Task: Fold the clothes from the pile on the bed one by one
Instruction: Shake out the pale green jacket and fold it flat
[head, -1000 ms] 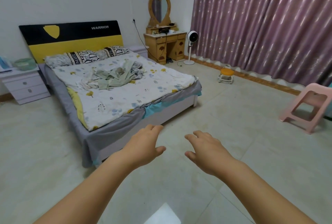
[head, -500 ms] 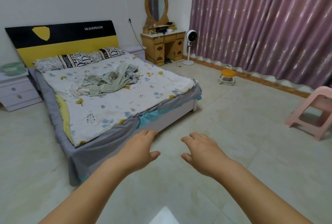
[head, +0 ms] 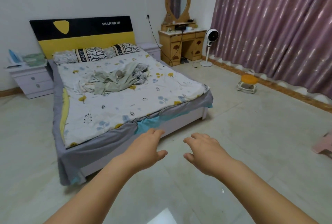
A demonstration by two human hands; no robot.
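Observation:
A pile of crumpled clothes (head: 116, 80), mostly pale green and patterned grey, lies in the middle of the bed (head: 115, 109), which has a floral white cover. My left hand (head: 145, 149) and my right hand (head: 204, 152) are stretched out in front of me over the tiled floor, palms down, fingers relaxed and holding nothing. Both hands are well short of the pile. The left one is level with the foot corner of the bed.
Two pillows (head: 97, 54) lie at the black and yellow headboard. A white bedside cabinet (head: 31, 80) stands left of the bed. At the right are a wooden dressing table (head: 181, 44), a standing fan (head: 211, 39), a small orange stool (head: 248, 83), a pink stool (head: 325, 144) and purple curtains.
The view has swung right and then back left and moved nearer the bed. Both hands stay stretched out and empty, much as before.

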